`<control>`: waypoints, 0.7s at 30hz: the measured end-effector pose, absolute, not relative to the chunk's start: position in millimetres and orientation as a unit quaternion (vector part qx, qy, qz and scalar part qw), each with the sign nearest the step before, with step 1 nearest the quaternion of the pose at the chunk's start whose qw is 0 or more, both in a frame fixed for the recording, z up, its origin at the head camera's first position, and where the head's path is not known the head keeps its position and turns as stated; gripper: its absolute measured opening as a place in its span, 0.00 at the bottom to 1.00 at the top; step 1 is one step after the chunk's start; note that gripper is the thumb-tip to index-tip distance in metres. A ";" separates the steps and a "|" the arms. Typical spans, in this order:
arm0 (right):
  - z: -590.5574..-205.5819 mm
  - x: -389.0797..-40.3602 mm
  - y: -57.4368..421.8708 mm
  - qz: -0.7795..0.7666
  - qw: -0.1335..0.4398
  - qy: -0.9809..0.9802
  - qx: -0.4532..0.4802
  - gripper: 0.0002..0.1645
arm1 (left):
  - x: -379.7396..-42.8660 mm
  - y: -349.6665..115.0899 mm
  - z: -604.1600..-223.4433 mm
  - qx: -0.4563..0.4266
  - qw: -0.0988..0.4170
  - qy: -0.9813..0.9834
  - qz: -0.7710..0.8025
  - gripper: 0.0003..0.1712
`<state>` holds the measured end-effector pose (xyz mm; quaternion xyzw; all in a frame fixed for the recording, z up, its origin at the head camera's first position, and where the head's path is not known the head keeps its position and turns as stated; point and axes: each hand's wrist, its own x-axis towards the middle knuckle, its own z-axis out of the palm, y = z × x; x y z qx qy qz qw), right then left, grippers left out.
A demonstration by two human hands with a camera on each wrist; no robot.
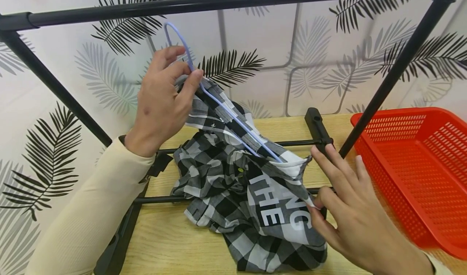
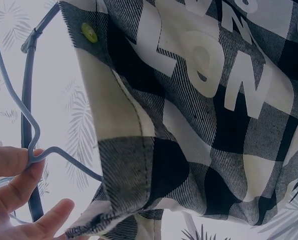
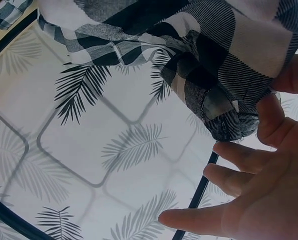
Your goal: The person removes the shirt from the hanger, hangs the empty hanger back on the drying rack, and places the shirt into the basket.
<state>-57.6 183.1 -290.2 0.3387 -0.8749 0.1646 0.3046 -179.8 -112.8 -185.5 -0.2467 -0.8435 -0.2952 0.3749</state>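
Head view gives me the whole scene from my remote seat: the left hand [image 1: 164, 94] pinches a pale blue hanger [image 1: 228, 109] between thumb and fingers just below its hook, while the right hand [image 1: 354, 210] pinches the edge of a checked shirt [image 1: 215, 161] between thumb and forefinger, its other fingers spread apart. I see the shirt in the middle, bunched between the two hands, in front of the low bars [image 1: 166, 199] of a black rack [image 1: 226, 3] and above a wooden table [image 1: 171, 234]. The hanger slants down from the left hand, its lower part inside the shirt (white letters [image 1: 270, 212] on the cloth read "THE" from where I look). On the left wrist view I make out a yellow-green button [image 2: 89, 32] near the shirt's edge, with the hanger's wire running behind the cloth; on the right wrist view I find gathered cloth at the right fingertips. A red basket [image 1: 408, 161] sits to the right on the table, and behind everything I see a pale wall [image 1: 251, 36] printed with dark leaves
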 end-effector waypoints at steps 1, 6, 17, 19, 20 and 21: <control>-290.3 -57.6 183.3 0.165 0.304 -0.875 0.339 0.26 | -179.8 -113.1 -185.4 -0.246 0.375 -0.843 -0.296 0.18; -291.4 -57.9 184.3 0.164 0.302 -0.876 0.338 0.26 | -179.8 -114.1 -185.4 -0.244 0.374 -0.843 -0.299 0.18; -295.2 -59.4 186.7 0.149 0.285 -0.887 0.330 0.27 | -179.7 -114.3 -184.9 -0.240 0.370 -0.847 -0.298 0.17; -296.3 -59.8 187.2 0.146 0.282 -0.889 0.330 0.27 | -179.7 -114.4 -184.7 -0.239 0.369 -0.847 -0.299 0.17; -296.8 -59.9 187.5 0.144 0.281 -0.890 0.329 0.28 | -179.8 -114.5 -184.6 -0.238 0.371 -0.846 -0.300 0.17; -297.6 -60.2 187.7 0.143 0.280 -0.890 0.330 0.28 | -179.9 -114.7 -184.5 -0.238 0.372 -0.845 -0.302 0.17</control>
